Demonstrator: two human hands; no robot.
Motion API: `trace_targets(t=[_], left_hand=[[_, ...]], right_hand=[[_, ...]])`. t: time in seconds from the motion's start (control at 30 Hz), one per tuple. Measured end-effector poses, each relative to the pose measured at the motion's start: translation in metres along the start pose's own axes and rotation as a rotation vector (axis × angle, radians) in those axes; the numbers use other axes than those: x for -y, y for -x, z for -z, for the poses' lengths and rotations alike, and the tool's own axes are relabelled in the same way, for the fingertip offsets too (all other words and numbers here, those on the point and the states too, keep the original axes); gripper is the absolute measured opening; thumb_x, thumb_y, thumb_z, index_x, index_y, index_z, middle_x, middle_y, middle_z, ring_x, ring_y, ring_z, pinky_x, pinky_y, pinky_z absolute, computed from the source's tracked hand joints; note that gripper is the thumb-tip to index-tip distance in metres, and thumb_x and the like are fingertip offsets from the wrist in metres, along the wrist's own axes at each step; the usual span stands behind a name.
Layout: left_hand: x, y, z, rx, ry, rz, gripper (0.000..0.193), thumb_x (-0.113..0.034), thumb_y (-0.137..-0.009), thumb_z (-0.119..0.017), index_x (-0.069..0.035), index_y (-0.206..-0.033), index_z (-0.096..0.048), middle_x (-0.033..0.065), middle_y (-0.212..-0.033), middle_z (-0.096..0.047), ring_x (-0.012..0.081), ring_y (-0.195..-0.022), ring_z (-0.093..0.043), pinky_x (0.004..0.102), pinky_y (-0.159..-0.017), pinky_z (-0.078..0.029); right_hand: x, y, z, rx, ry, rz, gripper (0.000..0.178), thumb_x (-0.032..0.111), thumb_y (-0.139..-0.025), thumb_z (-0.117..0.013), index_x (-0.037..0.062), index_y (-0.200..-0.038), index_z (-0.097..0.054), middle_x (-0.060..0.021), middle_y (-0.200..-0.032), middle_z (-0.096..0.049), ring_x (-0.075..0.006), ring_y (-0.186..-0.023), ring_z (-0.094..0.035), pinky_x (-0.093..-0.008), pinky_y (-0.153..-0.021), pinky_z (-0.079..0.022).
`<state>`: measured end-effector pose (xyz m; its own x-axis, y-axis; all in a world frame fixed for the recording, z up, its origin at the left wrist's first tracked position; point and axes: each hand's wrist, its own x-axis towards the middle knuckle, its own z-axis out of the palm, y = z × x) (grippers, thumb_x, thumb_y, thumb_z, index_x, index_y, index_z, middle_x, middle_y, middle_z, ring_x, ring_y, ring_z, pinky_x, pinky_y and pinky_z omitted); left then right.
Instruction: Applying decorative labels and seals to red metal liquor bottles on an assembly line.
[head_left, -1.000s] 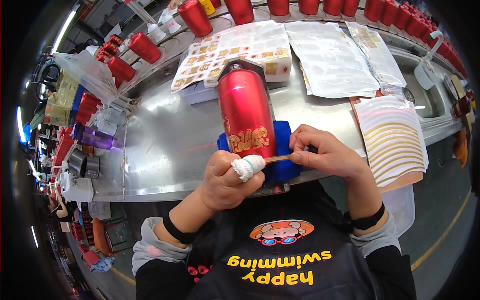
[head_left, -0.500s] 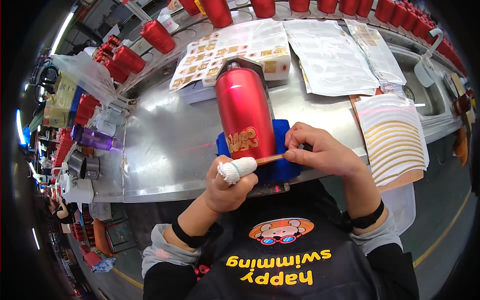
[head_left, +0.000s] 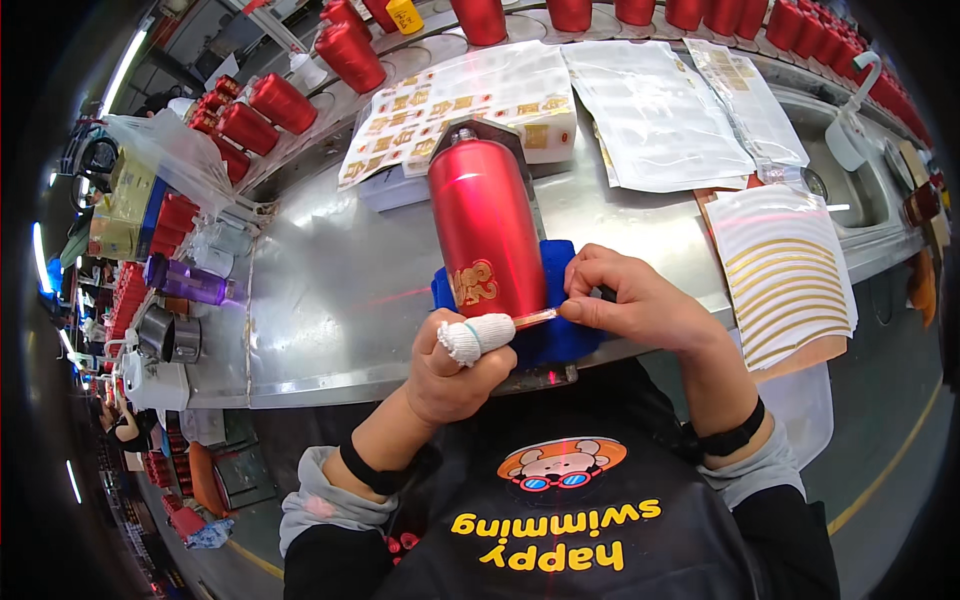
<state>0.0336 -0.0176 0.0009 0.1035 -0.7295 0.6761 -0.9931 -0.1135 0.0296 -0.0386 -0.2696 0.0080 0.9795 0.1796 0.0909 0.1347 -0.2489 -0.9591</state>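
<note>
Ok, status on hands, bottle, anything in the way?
Left fingers, one white-wrapped, curled by near end of red bottle; right fingers pinching gold strip. Bottle lying on blue padding, neck away. Nothing visible in the way.

The left hand (head_left: pixel 462 375) wears a white finger cover (head_left: pixel 476 340); behind it and the right hand (head_left: pixel 635 308), black armbands (head_left: pixel 735 432), grey cuffs (head_left: pixel 330 508), black sleeves (head_left: pixel 332 562); below, a black apron (head_left: pixel 480 480) with a cartoon (head_left: pixel 563 464) and yellow lettering (head_left: pixel 560 524).

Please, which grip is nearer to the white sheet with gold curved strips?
Right. The right grip is left of the white sheet, with a gap between them; the left grip is farther left, near the red bottle.
</note>
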Motion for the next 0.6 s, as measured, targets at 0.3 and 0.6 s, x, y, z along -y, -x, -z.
trace_targets(t=[0.3, 0.6], left_hand=[[-0.006, -0.042, 0.015, 0.215, -0.088, -0.130, 0.024, -0.015, -0.058, -0.066, -0.019, -0.081, -0.068, -0.0022, -0.108, -0.055, 0.0214, -0.090, -0.050, 0.0341, -0.072, -0.045], [-0.002, -0.042, 0.006, 0.232, -0.078, -0.158, 0.026, -0.016, -0.059, -0.067, -0.019, -0.085, -0.067, -0.0009, -0.109, -0.054, 0.0214, -0.090, -0.051, 0.0335, -0.070, -0.046]], right_hand=[[-0.001, 0.005, 0.002, 0.004, 0.004, -0.065, 0.022, 0.018, -0.090, -0.069, 0.0035, -0.081, -0.055, -0.0032, -0.093, -0.052, -0.0128, -0.088, -0.048, -0.0264, -0.079, -0.040], [-0.003, 0.003, 0.000, -0.045, 0.005, -0.024, 0.024, 0.023, -0.087, -0.071, 0.0037, -0.080, -0.059, -0.0090, -0.088, -0.054, -0.0214, -0.084, -0.052, -0.0315, -0.077, -0.043]])
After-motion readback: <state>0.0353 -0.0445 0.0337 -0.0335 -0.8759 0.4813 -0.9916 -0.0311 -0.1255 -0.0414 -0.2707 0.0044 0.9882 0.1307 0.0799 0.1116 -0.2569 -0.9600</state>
